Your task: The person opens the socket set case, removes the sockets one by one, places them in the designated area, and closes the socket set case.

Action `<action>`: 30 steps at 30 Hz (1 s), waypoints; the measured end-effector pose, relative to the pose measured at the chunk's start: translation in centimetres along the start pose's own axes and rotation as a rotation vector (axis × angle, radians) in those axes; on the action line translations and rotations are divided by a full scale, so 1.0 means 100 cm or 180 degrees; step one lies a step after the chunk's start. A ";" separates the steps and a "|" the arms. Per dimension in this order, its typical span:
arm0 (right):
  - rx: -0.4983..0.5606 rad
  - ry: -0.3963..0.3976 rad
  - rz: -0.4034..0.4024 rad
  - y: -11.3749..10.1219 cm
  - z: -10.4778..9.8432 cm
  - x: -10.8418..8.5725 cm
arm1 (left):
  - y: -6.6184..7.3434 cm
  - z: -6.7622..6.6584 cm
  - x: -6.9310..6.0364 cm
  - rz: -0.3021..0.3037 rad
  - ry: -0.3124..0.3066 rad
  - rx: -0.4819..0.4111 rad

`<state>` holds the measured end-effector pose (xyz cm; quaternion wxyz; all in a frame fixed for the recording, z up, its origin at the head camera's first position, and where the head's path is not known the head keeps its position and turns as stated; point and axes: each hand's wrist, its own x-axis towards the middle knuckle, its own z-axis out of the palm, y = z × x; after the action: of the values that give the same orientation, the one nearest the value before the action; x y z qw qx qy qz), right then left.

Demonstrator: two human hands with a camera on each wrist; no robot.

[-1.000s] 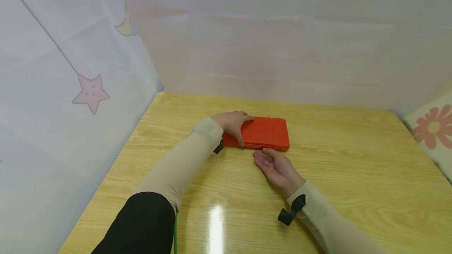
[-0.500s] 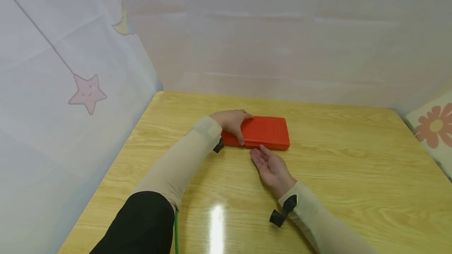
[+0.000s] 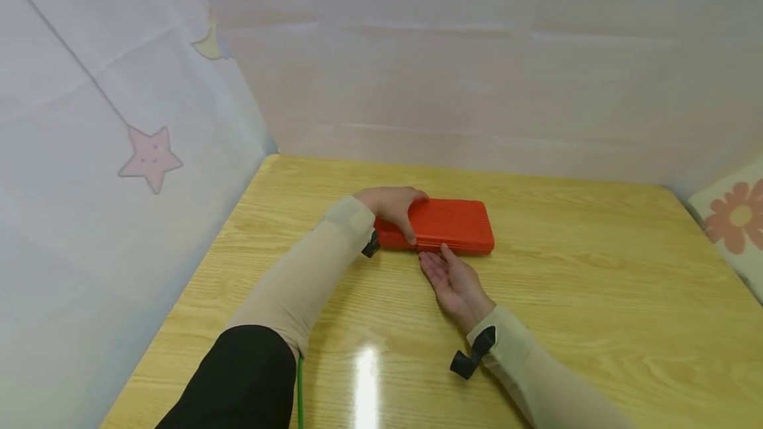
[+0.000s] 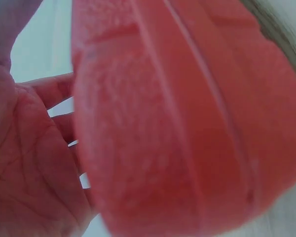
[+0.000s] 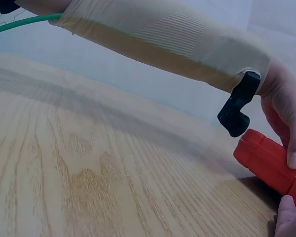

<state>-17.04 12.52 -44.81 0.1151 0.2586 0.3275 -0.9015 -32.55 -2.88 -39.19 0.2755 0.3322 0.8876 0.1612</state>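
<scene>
A flat red case [image 3: 456,222] lies on the wooden table, its left part under my left hand [image 3: 393,206]. That hand grips it from above, thumb on the near edge and fingers over the far side. In the left wrist view the case [image 4: 133,118] fills the middle beside the palm [image 4: 29,163]. My right hand [image 3: 459,286] is palm up with relaxed fingers, its tips at the case's near edge. The right wrist view shows the left thumb pressed on the case [image 5: 269,160] and a right fingertip [image 5: 287,217] close below it.
The wooden table [image 3: 596,283] runs up to a pale sheet behind. Another sheet with a pink star [image 3: 150,159] stands at the left. A flower-patterned cloth [image 3: 736,217] is at the right edge. A green cable [image 3: 300,392] hangs beside the left arm.
My right hand has moved left and slightly forward, closer to the case's near edge. The case has shifted slightly right, with my left hand still gripping it.
</scene>
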 end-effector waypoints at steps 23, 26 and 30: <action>-0.0352 0.0304 -0.0078 0.003 0.005 0.001 | 0.001 0.005 0.000 -0.0087 0.0026 0.0216; -0.0361 0.0345 -0.0096 0.003 0.006 0.001 | 0.001 0.006 0.000 -0.0095 0.0037 0.0226; -0.0375 0.0404 -0.0104 0.004 0.006 0.002 | 0.002 0.005 -0.001 -0.0116 0.0052 0.0235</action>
<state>-17.27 11.79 -44.70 0.0945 0.3026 0.3907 -0.8642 -32.09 -2.77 -39.51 0.2586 0.3246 0.9010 0.1260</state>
